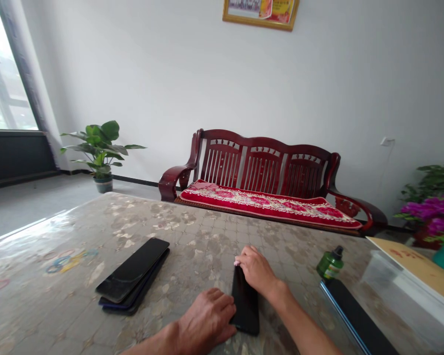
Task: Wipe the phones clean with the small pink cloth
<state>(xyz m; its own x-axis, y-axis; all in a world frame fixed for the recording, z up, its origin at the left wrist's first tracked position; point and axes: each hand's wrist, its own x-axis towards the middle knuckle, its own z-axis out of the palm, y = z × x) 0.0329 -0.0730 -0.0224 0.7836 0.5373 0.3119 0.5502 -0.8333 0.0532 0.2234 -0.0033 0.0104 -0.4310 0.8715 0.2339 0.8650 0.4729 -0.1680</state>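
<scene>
One black phone (245, 303) is set on the patterned table (192, 246), its left edge touched by the left hand (210, 315) and its far end covered by the right hand (257, 268). Both hands are narrowed, fingers curled; whether the phone is actually pinched cannot be told. It could be skidded or scuffed, probably through uneven pressing on the shiny surface. Left of the phone, a stack of phones (136, 271) is left out of line; its top piece might be toppled if brushed by the left forearm. Farther left of the phone, rubber bands (64, 261) are scattered. Right of the phone, a green bottle (330, 264) is stood upright, and could be knocked over by a wide right-arm swing.
</scene>
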